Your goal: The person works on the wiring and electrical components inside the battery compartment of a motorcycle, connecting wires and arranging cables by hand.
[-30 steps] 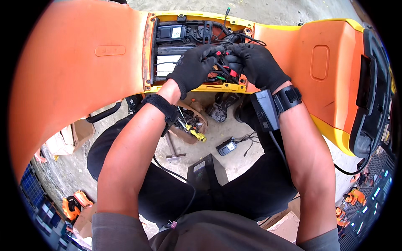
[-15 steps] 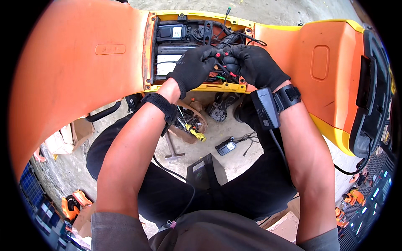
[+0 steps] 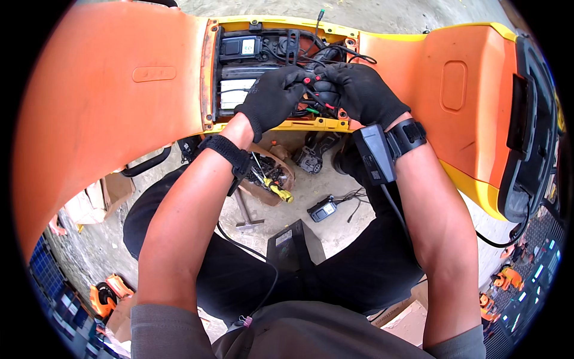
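Both my hands wear black gloves and meet over the open bay of an orange and yellow vehicle body [image 3: 161,107]. My left hand [image 3: 274,94] is closed in a pinch on a red-ended cable connector [image 3: 307,80]. Close beside it, my right hand [image 3: 366,90] pinches a second red-ended connector [image 3: 318,78]. A small gap shows between the two red ends. Below the fingers run thin cables, one with a green connector [image 3: 312,110]. Behind my hands, a black controller box [image 3: 240,47] with a pale label sits in the bay. My fingers hide part of the wiring.
On the floor between my legs are a box of small parts [image 3: 281,194], a yellow-handled screwdriver [image 3: 278,190], a hammer [image 3: 246,216], a black module with cables [image 3: 323,209] and a dark box [image 3: 293,245]. A loose cable with a green tip [image 3: 321,15] sticks up behind the bay.
The vehicle body and my hands appear slightly further left in the picture. The two red ends look a little closer together. Both hands keep their pinch.
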